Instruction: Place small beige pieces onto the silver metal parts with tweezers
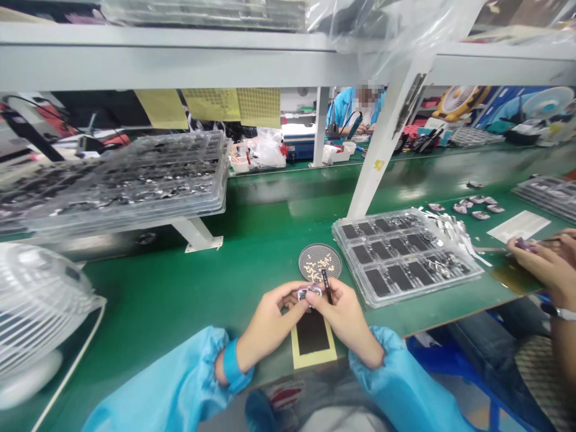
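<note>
A small purple-rimmed device [309, 293] is held up between both thumbs near the table's front edge. My left hand [270, 321] grips it from the left. On its other side my right hand [344, 315] presses it with the thumb and also has a black pen-like tool [326, 285] between its fingers, pointing up. Beneath the hands lies a black pad with a yellow border [315, 358]. Just beyond them sits a round grey dish [305, 255] with many small pale pieces. The device's inner details are too small to tell.
To the right is a clear tray [371, 297] of dark rectangular parts, with white strips [454, 234] beside it. A white fan [40, 300] stands at left. Stacked trays [180, 174] rest on a raised shelf. A co-worker's hands [544, 261] are at far right. A slanted post [382, 150] rises behind.
</note>
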Available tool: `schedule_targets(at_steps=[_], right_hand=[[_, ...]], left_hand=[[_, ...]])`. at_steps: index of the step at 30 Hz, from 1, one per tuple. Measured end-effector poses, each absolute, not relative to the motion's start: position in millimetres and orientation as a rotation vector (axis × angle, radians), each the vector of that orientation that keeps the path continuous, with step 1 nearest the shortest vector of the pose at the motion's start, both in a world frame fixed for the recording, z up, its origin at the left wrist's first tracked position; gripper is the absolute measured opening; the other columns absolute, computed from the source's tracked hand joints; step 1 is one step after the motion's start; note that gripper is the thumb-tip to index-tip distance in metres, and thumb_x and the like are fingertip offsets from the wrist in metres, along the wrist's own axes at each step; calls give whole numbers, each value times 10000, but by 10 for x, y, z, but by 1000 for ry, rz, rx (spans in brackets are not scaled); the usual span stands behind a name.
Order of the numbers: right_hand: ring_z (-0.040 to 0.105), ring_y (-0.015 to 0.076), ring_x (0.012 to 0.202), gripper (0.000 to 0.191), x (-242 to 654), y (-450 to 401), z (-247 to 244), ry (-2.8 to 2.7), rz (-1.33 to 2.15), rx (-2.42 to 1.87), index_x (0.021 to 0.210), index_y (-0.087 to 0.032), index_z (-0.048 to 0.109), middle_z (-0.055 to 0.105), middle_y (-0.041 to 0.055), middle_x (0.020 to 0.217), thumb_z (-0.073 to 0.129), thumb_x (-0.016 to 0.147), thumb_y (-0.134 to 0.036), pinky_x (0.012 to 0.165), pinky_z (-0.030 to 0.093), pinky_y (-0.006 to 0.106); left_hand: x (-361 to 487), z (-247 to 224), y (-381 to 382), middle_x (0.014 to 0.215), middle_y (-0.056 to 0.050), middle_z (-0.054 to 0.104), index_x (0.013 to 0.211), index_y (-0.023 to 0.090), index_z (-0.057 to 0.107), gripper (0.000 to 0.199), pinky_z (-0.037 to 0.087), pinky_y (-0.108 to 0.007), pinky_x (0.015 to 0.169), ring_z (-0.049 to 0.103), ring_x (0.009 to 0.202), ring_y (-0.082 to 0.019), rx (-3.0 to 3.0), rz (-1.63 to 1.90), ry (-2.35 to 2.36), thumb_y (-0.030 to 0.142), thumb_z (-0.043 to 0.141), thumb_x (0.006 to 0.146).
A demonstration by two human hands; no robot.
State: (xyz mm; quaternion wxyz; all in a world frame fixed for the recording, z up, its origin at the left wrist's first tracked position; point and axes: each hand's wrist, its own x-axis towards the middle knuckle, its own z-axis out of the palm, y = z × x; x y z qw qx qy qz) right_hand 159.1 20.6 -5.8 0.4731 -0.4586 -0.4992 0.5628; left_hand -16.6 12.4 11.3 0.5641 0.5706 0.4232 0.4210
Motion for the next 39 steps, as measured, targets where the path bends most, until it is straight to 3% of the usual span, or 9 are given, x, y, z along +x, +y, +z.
schedule_targets(at_steps=[5, 11, 16, 21, 26, 30, 33, 39], right_hand=[[536, 141, 680, 348, 1560, 193, -50, -1241, 1353, -1135, 797, -156, 631, 635, 6, 732, 837, 751, -434, 649, 435, 263], [451, 111, 595, 342, 1544, 164, 5, -1278, 1254, -1167, 731, -166, 576, 548, -33, 637, 813, 749, -412, 578, 369, 241], [423, 103, 579, 370, 1505, 168, -27, -1264, 1240, -1142, 705, -175, 537, 503, -49, 611, 809, 737, -424, 563, 345, 236], [462, 115, 610, 324, 1548, 213, -74, -1354, 1245, -1196, 764, -160, 605, 550, -27, 655, 765, 790, -441, 584, 370, 242], [500, 110, 621, 287, 1693, 219, 16, -1497, 1023, -1273, 978, -186, 676, 650, 2, 852, 800, 796, -369, 538, 359, 235], [598, 148, 751, 94, 1801, 231, 125, -1595, 750, -1158, 906, -188, 689, 656, 32, 885, 669, 915, -280, 658, 464, 260], [623, 163, 812, 72, 1850, 252, 196, -1634, 656, -1115, 907, -193, 702, 661, 37, 884, 644, 935, -224, 753, 501, 284], [632, 170, 843, 78, 1868, 279, 282, -1798, 698, -983, 941, -191, 727, 667, 52, 913, 666, 950, -239, 759, 518, 291]], left_hand=[[-174, 113, 95, 1124, -60, 725, 1169, 222, 752, 265, 538, -293, 906, 673, 1008, -206, 1496, 1013, 1072, 340, 693, 940], [-156, 120, 48, 978, -36, 723, 1146, 234, 767, 230, 487, -259, 741, 632, 843, -163, 1668, 1075, 1159, 293, 657, 953], [-143, 113, 28, 937, -31, 718, 1145, 223, 768, 237, 473, -253, 702, 612, 797, -152, 1680, 1096, 1185, 274, 651, 945], [-149, 110, 68, 922, -39, 720, 1116, 200, 776, 239, 484, -252, 701, 612, 784, -154, 1642, 1097, 1180, 282, 663, 922], [-152, 102, 87, 921, -31, 715, 1138, 206, 768, 264, 482, -249, 688, 587, 737, -141, 1669, 1073, 1202, 262, 636, 917], [-160, 83, 83, 884, -25, 695, 1119, 206, 767, 259, 472, -249, 682, 575, 730, -141, 1686, 1086, 1235, 237, 629, 902], [-165, 80, 88, 882, -18, 691, 1129, 220, 763, 257, 470, -252, 694, 573, 727, -138, 1708, 1078, 1231, 226, 627, 911], [-179, 91, 85, 841, 0, 660, 1157, 243, 754, 262, 452, -250, 702, 549, 730, -134, 1863, 1090, 1238, 198, 616, 939]])
